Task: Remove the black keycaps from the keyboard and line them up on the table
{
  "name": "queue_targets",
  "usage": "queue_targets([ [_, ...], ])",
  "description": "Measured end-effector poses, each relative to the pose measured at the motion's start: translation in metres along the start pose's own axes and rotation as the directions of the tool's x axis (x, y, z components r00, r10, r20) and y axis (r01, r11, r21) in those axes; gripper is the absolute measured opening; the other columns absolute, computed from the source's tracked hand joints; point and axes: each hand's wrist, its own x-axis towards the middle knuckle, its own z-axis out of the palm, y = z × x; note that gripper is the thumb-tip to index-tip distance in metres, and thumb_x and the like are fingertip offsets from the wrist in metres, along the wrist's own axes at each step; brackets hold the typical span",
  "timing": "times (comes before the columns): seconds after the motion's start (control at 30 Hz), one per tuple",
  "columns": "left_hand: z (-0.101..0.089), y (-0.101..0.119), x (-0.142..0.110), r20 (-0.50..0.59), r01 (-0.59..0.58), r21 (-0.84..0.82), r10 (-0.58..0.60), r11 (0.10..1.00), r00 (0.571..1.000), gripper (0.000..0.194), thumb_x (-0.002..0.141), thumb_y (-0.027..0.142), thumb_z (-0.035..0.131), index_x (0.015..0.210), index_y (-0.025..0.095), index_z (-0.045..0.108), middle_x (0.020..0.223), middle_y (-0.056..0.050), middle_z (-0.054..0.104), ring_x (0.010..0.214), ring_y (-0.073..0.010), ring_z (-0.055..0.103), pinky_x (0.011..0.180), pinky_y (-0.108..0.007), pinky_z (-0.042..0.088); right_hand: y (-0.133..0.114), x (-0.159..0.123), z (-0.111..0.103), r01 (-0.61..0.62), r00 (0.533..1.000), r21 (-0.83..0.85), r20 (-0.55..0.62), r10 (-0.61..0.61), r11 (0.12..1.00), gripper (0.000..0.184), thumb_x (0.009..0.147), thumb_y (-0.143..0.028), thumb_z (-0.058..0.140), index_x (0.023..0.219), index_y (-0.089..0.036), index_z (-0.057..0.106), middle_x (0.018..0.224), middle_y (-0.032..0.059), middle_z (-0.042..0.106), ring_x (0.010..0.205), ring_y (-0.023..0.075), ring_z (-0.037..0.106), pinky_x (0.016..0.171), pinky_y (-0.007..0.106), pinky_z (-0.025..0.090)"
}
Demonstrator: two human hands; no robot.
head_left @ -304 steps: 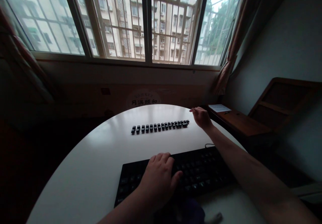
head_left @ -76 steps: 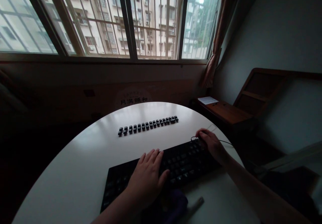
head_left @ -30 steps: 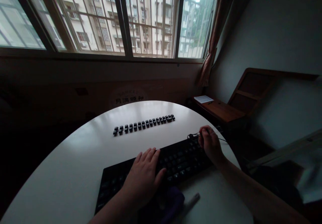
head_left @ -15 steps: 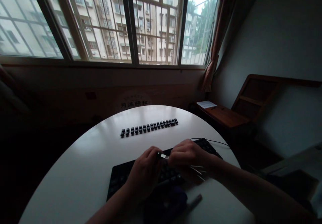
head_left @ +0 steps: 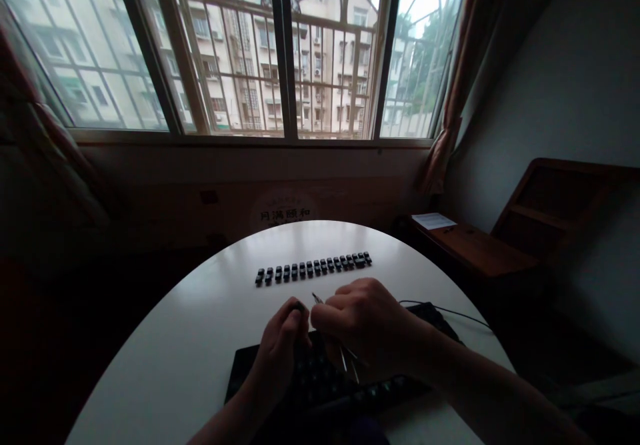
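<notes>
My left hand [head_left: 281, 338] is closed in a pinch on a small black keycap [head_left: 297, 305], held above the keyboard. My right hand [head_left: 357, 315] is closed around a metal keycap puller [head_left: 317, 297]. One narrow end of the puller sticks out towards the left hand, and thin wire prongs hang below the right palm. Tip and keycap are a small distance apart. Under both hands lies a black keyboard [head_left: 320, 373], partly covered by them.
Small black keycaps [head_left: 314, 268] stand in a long double row on the round white table [head_left: 200, 325], beyond my hands. A black cable [head_left: 450, 309] runs off the keyboard's right end. Right of the table is a wooden chair [head_left: 480, 251] with paper [head_left: 433, 221] on it.
The puller's end has come away from the small piece in my left hand and now points up. My right hand has turned. The view has shifted, showing things further right and lower.
</notes>
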Motion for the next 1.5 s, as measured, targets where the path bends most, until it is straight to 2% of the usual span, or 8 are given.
queue_targets([
  [0.17,-0.001,-0.008,-0.004,0.024,-0.013,0.094,0.011,0.996,1.000,0.035,0.088,0.052,0.051,0.077,0.019,0.057,0.067,0.000,0.054,0.062,-0.0157,0.050,0.058,-0.026,0.045,0.005,0.004,-0.003,-0.062,0.998,-0.029,-0.025,0.061,0.998,0.015,0.094,-0.029,0.050,0.101,-0.019,0.058,0.103,0.0078,0.061,0.094,0.0204,0.053,0.079,0.034,0.040],
  [0.33,-0.008,-0.021,-0.014,-0.004,-0.046,0.159,0.047,0.986,0.999,0.049,0.083,0.065,0.053,0.085,0.018,0.065,0.075,-0.005,0.063,0.068,-0.0205,0.057,0.064,-0.030,0.051,0.014,0.006,0.007,0.037,0.989,0.073,0.142,-0.047,0.997,0.017,0.094,-0.021,0.052,0.111,-0.018,0.056,0.087,0.0025,0.063,0.069,0.0118,0.053,0.060,0.025,0.036],
  [0.53,-0.015,-0.022,-0.017,-0.082,-0.109,0.230,0.130,0.967,0.988,0.053,0.081,0.067,0.054,0.101,0.020,0.066,0.099,-0.012,0.068,0.090,-0.0282,0.063,0.074,-0.036,0.054,0.021,0.004,0.011,0.093,0.995,0.103,0.014,-0.095,0.990,0.019,0.099,-0.029,0.048,0.113,-0.022,0.059,0.094,0.0015,0.066,0.075,0.0105,0.058,0.061,0.024,0.038],
  [0.9,-0.006,0.035,0.009,0.430,-0.382,0.533,0.148,0.755,0.891,0.039,0.096,0.047,0.037,0.109,0.020,0.061,0.098,-0.007,0.065,0.084,-0.0210,0.061,0.078,-0.032,0.049,0.034,-0.012,0.007,0.005,0.999,0.085,-0.032,-0.002,0.996,0.015,0.095,-0.023,0.054,0.105,-0.020,0.065,0.086,0.0019,0.067,0.073,0.0109,0.062,0.061,0.020,0.038],
  [1.0,-0.022,0.040,0.010,0.316,-0.276,0.703,0.059,0.655,0.947,0.042,0.094,0.051,0.037,0.112,0.022,0.061,0.102,-0.007,0.066,0.080,-0.0211,0.063,0.074,-0.032,0.049,0.067,-0.036,0.008,-0.209,0.977,0.122,-0.011,0.212,0.970,0.013,0.090,-0.018,0.059,0.098,-0.021,0.069,0.094,0.0033,0.069,0.081,0.0124,0.064,0.071,0.021,0.042],
  [1.17,-0.085,0.019,-0.001,-0.050,-0.032,0.734,0.101,0.679,0.994,0.050,0.092,0.053,0.031,0.096,0.017,0.066,0.092,-0.009,0.067,0.079,-0.0233,0.063,0.072,-0.033,0.051,0.139,-0.095,0.012,-0.567,0.823,0.165,0.089,0.560,0.807,0.013,0.084,-0.020,0.065,0.094,-0.019,0.074,0.093,0.0060,0.073,0.089,0.0182,0.066,0.082,0.026,0.045],
  [1.37,-0.153,-0.018,-0.018,-0.575,0.341,0.576,0.072,0.743,0.815,0.047,0.088,0.049,0.030,0.070,0.017,0.060,0.062,-0.003,0.057,0.060,-0.0190,0.057,0.055,-0.028,0.046,0.197,-0.136,0.044,-0.765,0.644,0.177,0.241,0.726,0.620,0.013,0.083,-0.020,0.068,0.093,-0.015,0.073,0.091,0.0086,0.072,0.082,0.0163,0.066,0.076,0.026,0.050],
  [1.5,-0.161,-0.032,-0.021,-0.649,0.404,0.493,0.016,0.770,0.761,0.042,0.085,0.046,0.031,0.064,0.019,0.054,0.052,-0.001,0.051,0.052,-0.0180,0.054,0.048,-0.027,0.044,0.221,-0.139,0.074,-0.840,0.538,0.183,0.392,0.746,0.510,0.023,0.093,-0.031,0.060,0.104,-0.012,0.064,0.095,0.0053,0.067,0.079,0.0139,0.064,0.072,0.030,0.055],
])
